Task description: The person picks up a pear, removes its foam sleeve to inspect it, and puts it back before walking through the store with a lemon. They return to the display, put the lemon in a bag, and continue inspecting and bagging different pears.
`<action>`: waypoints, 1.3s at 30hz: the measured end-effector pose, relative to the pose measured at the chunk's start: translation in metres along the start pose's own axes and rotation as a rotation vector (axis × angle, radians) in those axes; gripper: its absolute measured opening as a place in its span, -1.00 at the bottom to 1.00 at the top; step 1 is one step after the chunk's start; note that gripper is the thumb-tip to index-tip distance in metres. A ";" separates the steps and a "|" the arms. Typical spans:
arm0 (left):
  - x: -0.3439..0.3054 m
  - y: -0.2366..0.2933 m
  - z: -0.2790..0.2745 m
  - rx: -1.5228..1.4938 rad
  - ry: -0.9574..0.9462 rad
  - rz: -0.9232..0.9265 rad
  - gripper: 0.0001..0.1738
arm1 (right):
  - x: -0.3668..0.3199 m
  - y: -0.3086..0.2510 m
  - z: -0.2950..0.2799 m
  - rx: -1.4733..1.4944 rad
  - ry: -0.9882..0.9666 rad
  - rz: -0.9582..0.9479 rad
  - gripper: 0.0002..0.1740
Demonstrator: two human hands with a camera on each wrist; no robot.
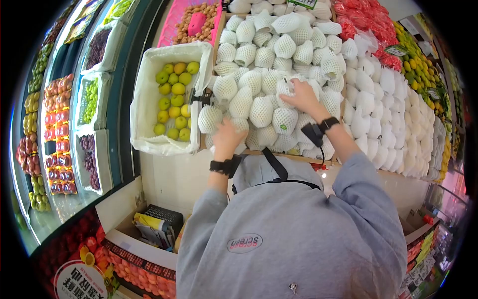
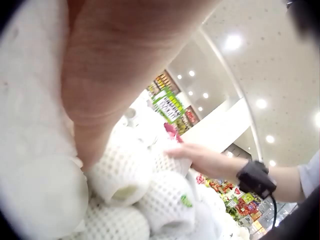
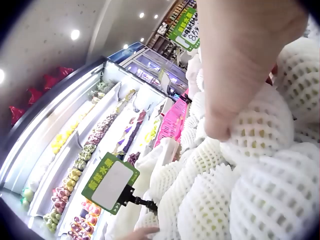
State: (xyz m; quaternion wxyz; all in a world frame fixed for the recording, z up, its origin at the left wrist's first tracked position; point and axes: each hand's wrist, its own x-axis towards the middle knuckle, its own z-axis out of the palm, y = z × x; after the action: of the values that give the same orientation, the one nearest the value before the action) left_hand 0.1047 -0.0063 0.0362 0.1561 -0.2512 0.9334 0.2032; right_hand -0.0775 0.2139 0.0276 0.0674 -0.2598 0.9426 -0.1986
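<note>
Pale fruits in white foam nets (image 1: 260, 112) are heaped in front of the person. The right hand (image 1: 301, 97) grips one foam-netted fruit (image 1: 285, 92) near the middle of the heap. In the right wrist view its thumb presses this netted fruit (image 3: 262, 125), and yellow-green skin shows through the mesh. At the heap's front left, the left hand (image 1: 230, 135) has its fingers curled down over another netted fruit (image 1: 240, 124). The left wrist view shows a finger close up against a large white netted fruit (image 2: 45, 195); the rest of that grip is hidden.
Left of the heap stands a white-lined crate (image 1: 137, 109) of yellow-green fruit. A blank price sign (image 3: 110, 182) on a black clamp (image 1: 201, 98) rises at the crate's edge. Red-wrapped fruit (image 1: 361, 20) lies at the back right, with more white-netted fruit (image 1: 383, 109) to the right.
</note>
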 end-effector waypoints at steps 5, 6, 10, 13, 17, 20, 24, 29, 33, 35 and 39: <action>0.051 0.044 -0.059 -0.131 0.043 0.347 -0.67 | -0.046 -0.011 -0.024 0.225 0.157 -0.043 -0.31; 0.071 0.060 -0.061 -0.176 0.042 0.472 -0.68 | -0.050 -0.014 -0.025 0.240 0.170 -0.007 -0.34; 0.152 0.130 -0.022 -0.109 -0.137 0.645 -0.68 | -0.056 -0.013 -0.023 0.292 0.217 0.057 -0.37; 0.175 0.159 0.012 0.064 -0.170 0.577 -0.64 | -0.056 -0.015 -0.024 0.352 0.231 0.096 -0.37; 0.186 0.171 0.035 0.204 -0.191 0.660 -0.68 | -0.056 -0.015 -0.018 0.377 0.283 0.101 -0.36; 0.186 0.170 0.037 0.287 -0.194 0.705 -0.72 | -0.055 -0.016 -0.016 0.378 0.298 0.109 -0.36; 0.175 0.154 0.012 -0.100 -0.094 0.623 -0.69 | -0.048 -0.013 -0.014 0.265 0.290 0.114 -0.35; 0.141 0.082 -0.054 -0.652 0.202 0.485 -0.65 | 0.000 -0.017 -0.007 -0.103 -0.022 0.172 -0.39; 0.086 0.029 -0.077 -0.855 0.033 0.220 -0.69 | 0.033 -0.008 0.010 -0.172 -0.203 0.251 -0.40; 0.060 0.015 -0.073 -1.001 -0.080 0.082 -0.72 | 0.033 -0.005 0.015 -0.195 -0.152 0.230 -0.40; 0.035 0.000 -0.047 -1.159 -0.176 -0.004 -0.76 | 0.026 -0.002 0.023 -0.231 0.021 0.159 -0.42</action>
State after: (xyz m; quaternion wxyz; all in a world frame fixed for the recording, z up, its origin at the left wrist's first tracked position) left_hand 0.0673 -0.0421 0.0636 0.0704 -0.2798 0.6531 0.7002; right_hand -0.0933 0.1913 0.0067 0.0429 -0.1880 0.9775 -0.0852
